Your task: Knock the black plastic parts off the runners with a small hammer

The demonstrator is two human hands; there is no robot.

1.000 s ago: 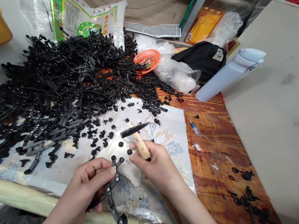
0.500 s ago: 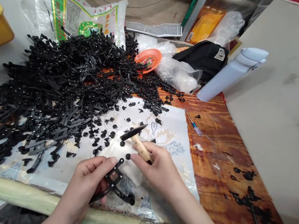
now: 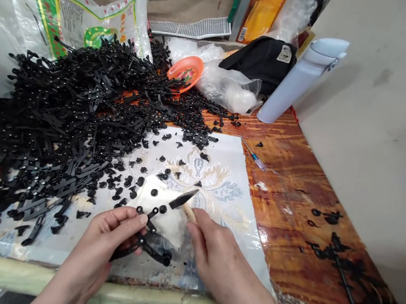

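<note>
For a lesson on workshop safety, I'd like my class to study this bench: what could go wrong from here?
1. The hammer in the right hand is close to the left hand, so a stray blow could catch its fingers.
2. The jointed black piece is pinched with its arms sticking out, so it might pivot or slip.
3. Small black parts lie loose nearby and could be knocked away.

The one view is worn on the head, above and behind the bare left hand (image 3: 111, 235) and bare right hand (image 3: 212, 246), facing forward and down. It takes both in at close range, forearms entering from below. Beyond the hands it covers the glossy reddish-brown wooden table (image 3: 293, 180) back to the white perforated panel (image 3: 190, 28), farther off.
</note>
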